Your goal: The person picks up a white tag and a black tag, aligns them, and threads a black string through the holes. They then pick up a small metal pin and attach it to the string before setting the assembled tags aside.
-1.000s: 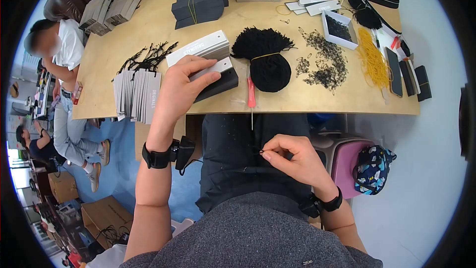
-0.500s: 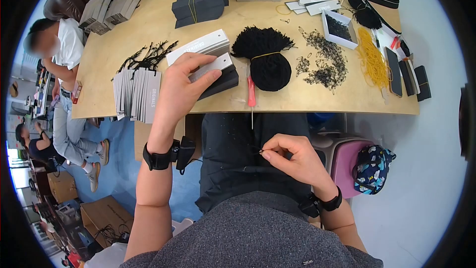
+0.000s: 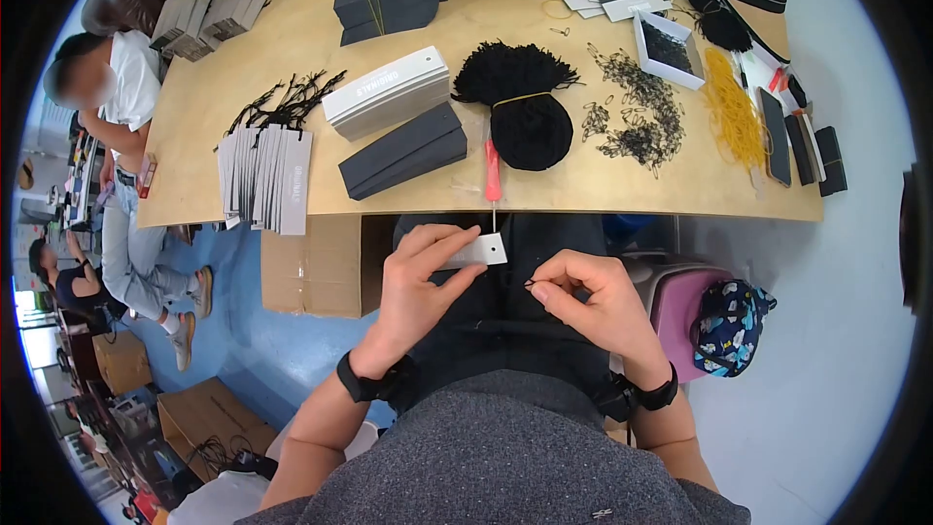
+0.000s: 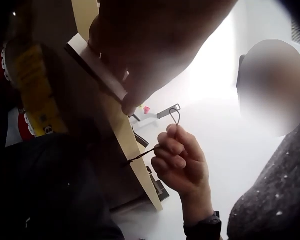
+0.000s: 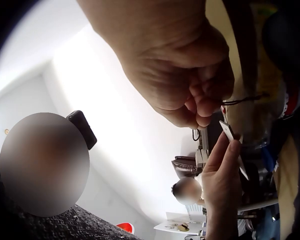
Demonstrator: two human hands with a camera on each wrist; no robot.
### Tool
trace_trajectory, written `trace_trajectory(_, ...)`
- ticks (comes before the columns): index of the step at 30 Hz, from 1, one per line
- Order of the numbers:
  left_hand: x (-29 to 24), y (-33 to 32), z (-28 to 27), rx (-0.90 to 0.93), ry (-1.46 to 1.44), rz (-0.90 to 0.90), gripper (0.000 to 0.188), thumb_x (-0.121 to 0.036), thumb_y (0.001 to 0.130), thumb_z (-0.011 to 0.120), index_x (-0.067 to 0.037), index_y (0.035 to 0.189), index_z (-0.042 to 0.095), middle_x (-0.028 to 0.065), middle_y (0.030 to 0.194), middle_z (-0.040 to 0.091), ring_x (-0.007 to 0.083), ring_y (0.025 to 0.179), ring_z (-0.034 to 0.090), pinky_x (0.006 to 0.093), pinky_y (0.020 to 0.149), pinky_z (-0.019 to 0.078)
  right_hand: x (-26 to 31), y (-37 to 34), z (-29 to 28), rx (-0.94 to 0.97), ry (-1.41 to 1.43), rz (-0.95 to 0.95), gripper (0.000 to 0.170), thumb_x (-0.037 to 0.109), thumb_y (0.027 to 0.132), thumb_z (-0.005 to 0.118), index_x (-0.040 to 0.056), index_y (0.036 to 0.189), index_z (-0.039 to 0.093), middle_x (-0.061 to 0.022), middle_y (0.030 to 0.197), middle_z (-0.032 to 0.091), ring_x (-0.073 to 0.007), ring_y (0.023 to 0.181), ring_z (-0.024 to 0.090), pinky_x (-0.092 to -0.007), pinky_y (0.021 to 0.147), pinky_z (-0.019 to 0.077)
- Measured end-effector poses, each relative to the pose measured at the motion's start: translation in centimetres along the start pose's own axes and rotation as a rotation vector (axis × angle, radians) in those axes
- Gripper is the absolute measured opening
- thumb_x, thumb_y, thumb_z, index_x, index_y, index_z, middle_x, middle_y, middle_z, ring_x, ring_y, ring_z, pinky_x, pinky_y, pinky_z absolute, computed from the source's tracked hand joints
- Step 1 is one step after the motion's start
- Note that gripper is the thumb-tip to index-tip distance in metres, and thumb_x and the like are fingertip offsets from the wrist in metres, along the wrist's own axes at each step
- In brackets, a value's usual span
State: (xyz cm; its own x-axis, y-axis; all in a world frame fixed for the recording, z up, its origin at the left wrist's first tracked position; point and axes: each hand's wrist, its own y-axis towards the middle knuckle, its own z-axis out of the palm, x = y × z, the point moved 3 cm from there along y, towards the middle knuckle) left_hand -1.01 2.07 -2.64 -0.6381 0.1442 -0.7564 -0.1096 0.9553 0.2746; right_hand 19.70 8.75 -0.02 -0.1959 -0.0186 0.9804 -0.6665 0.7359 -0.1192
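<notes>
A white tag [image 3: 494,249] with a hole near its end is pinched between the thumb and fingers of my left hand [image 3: 420,278], over the lap. Just to the right, my right hand [image 3: 595,305] pinches a thin black cord. In the left wrist view the cord [image 4: 176,116] forms a small loop above the fingertips of my right hand [image 4: 182,160], and its knotted end hangs out to the side. The right wrist view shows the tag [image 5: 227,131] held edge-on in my left hand [image 5: 222,187]. Tag and cord are apart.
On the table [image 3: 389,218] lie white tags [image 3: 387,87], dark tags [image 3: 403,153], strung tags [image 3: 264,175], a black cord bundle [image 3: 530,122], a red-handled tool [image 3: 492,171], loose pins [image 3: 637,117], a white box [image 3: 671,51] and yellow bands [image 3: 731,117]. A person [image 3: 126,126] sits at left.
My left hand has moved from the tag stacks on the table down and right to over the lap, bringing one white tag. My right hand has shifted slightly right, still pinching the cord.
</notes>
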Motion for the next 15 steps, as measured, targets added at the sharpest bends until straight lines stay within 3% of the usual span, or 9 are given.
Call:
trace_trajectory(8,0.2,-0.7,1.4,-0.161,-0.044,-0.036,0.037,-0.004,0.072,0.082,-0.003,0.108,0.073,0.0111,0.095,0.07,0.0276,0.086,0.066,0.0344,0.074,0.0521,-0.1,0.5,1.4,0.038,0.009,0.004,0.009,0.009,0.091,0.069,0.0009,0.092,0.067,-0.0008,0.07,0.061,-0.0044,0.058,0.05,-0.0221,0.053,0.0394)
trace_trajectory(12,0.8,0.1,1.7,-0.081,-0.103,-0.098,0.033,-0.003,0.074,0.08,-0.002,0.106,0.072,0.0114,0.09,0.071,0.0281,0.084,0.067,0.0345,0.074,0.0526,-1.0,1.5,2.1,-0.101,-0.088,-0.034,0.009,0.009,0.091,0.068,0.0005,0.093,0.066,-0.0048,0.074,0.063,-0.0086,0.057,0.053,-0.0246,0.054,0.0425)
trace_trajectory(15,1.2,0.8,1.9,-0.035,-0.223,-0.256,0.028,-0.002,0.078,0.077,0.0,0.105,0.072,0.0114,0.088,0.072,0.0273,0.084,0.067,0.0336,0.074,0.0528,-2.2,2.3,2.2,-0.2,-0.181,-0.063,0.01,0.01,0.09,0.068,0.0007,0.093,0.066,-0.0086,0.075,0.065,-0.0136,0.057,0.057,-0.0271,0.055,0.0449)
